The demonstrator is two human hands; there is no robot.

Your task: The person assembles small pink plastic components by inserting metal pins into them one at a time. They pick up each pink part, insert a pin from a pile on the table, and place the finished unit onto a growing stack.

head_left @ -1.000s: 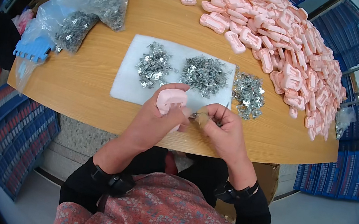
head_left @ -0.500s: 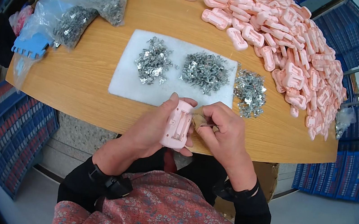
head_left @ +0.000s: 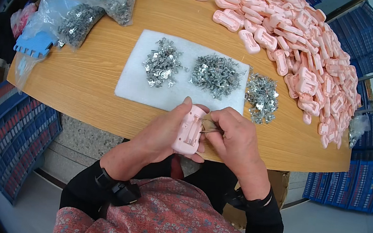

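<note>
My left hand (head_left: 164,130) is wrapped round a pink plastic battery housing (head_left: 183,140), its hollow compartment facing up and metal showing inside. From the right, my right hand (head_left: 237,135) pinches a small brownish tool (head_left: 211,125) with a dark edge, its exact kind unclear. The tool's tip reaches the upper right part of the compartment. Just beyond the hands lies a white foam sheet (head_left: 127,83) bearing two heaps of small metal contacts, a left heap (head_left: 162,64) and a right heap (head_left: 216,76).
Another metal contact heap (head_left: 262,98) sits on the wooden table (head_left: 82,88) beside the foam. A large pile of pink housings (head_left: 299,46) covers the right side. Plastic bags of metal parts (head_left: 81,22) and a blue foam piece (head_left: 33,44) lie at the left. Blue racks (head_left: 352,181) stand beyond the table.
The brownish tool has tilted and moved in over the compartment's upper part. The housing has turned slightly in my left hand, and the whole view has shifted a little.
</note>
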